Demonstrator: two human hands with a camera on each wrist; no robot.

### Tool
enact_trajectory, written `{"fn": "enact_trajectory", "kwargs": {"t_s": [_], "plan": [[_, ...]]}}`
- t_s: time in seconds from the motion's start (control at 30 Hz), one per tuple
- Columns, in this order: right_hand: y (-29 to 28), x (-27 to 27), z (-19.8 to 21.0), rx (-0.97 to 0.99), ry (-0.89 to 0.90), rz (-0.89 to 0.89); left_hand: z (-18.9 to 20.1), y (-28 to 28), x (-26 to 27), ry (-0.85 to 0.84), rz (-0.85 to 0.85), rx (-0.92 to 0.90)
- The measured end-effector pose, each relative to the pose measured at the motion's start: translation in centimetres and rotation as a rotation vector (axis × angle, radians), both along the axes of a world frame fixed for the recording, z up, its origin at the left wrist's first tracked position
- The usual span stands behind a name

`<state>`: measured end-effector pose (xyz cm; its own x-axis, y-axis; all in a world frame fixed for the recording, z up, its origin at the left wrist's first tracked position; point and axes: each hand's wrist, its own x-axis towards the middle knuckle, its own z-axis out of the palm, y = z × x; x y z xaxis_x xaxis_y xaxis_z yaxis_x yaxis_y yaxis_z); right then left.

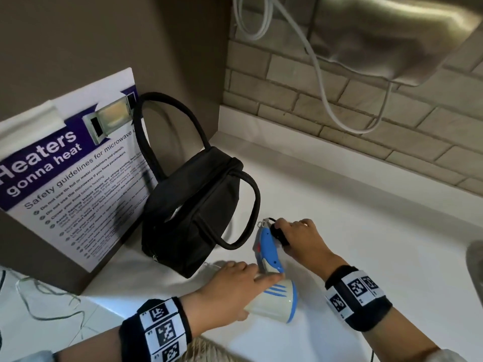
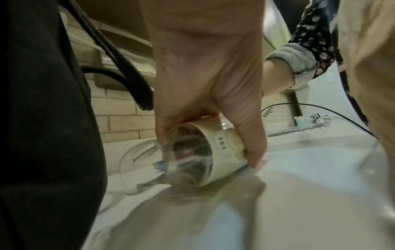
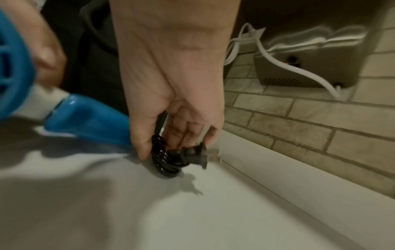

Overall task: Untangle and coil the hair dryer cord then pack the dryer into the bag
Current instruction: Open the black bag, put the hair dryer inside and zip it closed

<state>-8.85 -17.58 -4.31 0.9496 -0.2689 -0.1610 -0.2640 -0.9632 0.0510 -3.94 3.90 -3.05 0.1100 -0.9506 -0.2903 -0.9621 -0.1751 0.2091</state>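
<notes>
A cream and blue hair dryer (image 1: 274, 291) lies on the white counter (image 1: 366, 231), its blue handle (image 1: 268, 246) pointing away from me. My left hand (image 1: 235, 286) grips the dryer's barrel (image 2: 213, 152) from above. My right hand (image 1: 298, 236) holds the black coiled cord (image 3: 169, 160) with its plug (image 3: 196, 152) beside the end of the handle, just above the counter. The black bag (image 1: 193, 210) stands to the left of the dryer, its top unzipped and its two handles (image 1: 170, 126) up.
A microwave safety poster (image 1: 70, 168) leans on the wall left of the bag. A metal wall unit (image 1: 392, 35) with a white cable (image 1: 321, 82) hangs over the brick backsplash. A sink edge (image 1: 475, 262) shows at far right.
</notes>
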Motion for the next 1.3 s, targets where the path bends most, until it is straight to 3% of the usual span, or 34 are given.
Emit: {"fn": "enact_trajectory", "kwargs": {"t_s": [0.23,0.5,0.6,0.7,0.77,0.83,1.13,1.3], "plan": [[0.1,-1.5,5.3,0.394,-0.291,-0.157,1.5,-0.3,-1.6,-0.241,-0.145,-0.056],[2.7,-2.7,9.8,0.371,-0.463,-0.191,4.2,-1.2,-1.3,-0.456,-0.26,-0.412],[3.0,-3.1,11.9,0.36,-0.481,-0.066,5.4,-1.0,-0.9,-0.46,-0.277,-0.535],[3.6,-3.6,14.6,0.254,-0.26,0.149,6.8,-0.6,0.1,-0.465,-0.247,-0.668],[4.1,-3.9,16.2,0.114,-0.04,0.165,8.2,-0.4,0.8,-0.481,-0.244,-0.756],[4.5,-4.1,17.1,-0.028,0.015,0.163,9.7,0.0,1.3,-0.471,-0.241,-0.853],[5.4,-2.2,16.2,-0.328,-0.195,0.118,13.2,1.0,4.9,-0.703,-0.156,-0.898],[4.6,-0.9,15.4,-0.31,-0.388,0.017,12.8,1.4,5.8,-0.771,0.167,-1.153]]}}
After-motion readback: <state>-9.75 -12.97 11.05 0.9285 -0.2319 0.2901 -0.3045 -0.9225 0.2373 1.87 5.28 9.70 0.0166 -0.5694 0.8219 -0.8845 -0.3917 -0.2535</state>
